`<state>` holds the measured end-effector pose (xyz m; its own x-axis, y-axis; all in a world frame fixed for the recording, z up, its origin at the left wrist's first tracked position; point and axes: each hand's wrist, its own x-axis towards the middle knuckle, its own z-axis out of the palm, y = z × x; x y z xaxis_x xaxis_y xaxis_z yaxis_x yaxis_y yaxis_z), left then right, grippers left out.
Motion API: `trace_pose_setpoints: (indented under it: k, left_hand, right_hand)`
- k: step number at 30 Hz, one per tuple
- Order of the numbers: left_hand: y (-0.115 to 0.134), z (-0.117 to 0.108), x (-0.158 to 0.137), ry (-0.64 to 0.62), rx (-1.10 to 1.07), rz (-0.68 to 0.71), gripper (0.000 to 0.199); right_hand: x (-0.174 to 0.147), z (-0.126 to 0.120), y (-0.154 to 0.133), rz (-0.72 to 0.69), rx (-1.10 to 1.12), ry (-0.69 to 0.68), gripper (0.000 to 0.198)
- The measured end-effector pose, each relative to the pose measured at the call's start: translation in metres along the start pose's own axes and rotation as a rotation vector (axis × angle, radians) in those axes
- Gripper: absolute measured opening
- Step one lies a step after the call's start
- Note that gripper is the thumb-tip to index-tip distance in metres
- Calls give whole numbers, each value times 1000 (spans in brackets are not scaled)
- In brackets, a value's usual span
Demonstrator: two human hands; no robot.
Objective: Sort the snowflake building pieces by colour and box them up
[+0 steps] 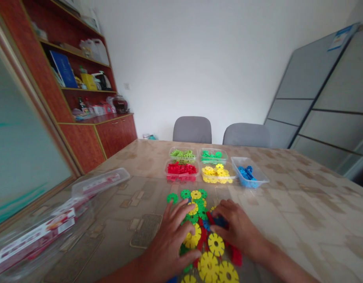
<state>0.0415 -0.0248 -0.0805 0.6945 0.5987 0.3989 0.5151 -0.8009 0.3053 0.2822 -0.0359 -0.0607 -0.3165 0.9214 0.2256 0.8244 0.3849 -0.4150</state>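
Loose notched plastic discs in yellow, green and blue, with red pieces among them, lie in a pile on the table in front of me. My left hand [177, 232] rests over the left side of the pile, fingers spread, near a yellow notched disc [192, 236]. My right hand [236, 226] is curled at the right side, with blue plastic pieces [219, 221] between thumb and fingers. A red piece [236, 256] lies under its palm side. Another yellow disc [216, 244] lies between my hands. A green disc [172, 198] sits at the pile's far left.
Beyond the pile stand clear tubs: red pieces [181, 169], yellow discs [218, 173], blue discs [247, 175], light green pieces [183, 154] and green discs [212, 155]. Labelled clear lids [101, 182] lie at left. Two grey chairs [192, 129] stand behind the table [302, 204].
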Motion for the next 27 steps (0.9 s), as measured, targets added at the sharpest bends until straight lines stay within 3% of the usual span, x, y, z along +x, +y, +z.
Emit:
trace_pose_setpoints:
  k: [4,8,12,19,23,27]
  left_hand:
    - [10,1,-2,-57,69,72,40]
    - [16,3,-2,-31,92,78,46]
    - [15,5,-1,-7,93,61,53]
    - [8,6,-3,-33,84,30,23]
    - [9,7,-2,-26,98,9,16]
    - [10,9,-2,-4,122,28,18]
  right_hand:
    - [4,0,-1,22,33,9,8]
    - [5,-24,15,35,181,-13,13]
    - [1,-38,30,46,129,-62,4]
    - [-4,-27,30,40,48,-154,7]
    - [-1,-23,15,-1,64,-76,12]
    - [-3,-10,-3,-22,68,-132,6]
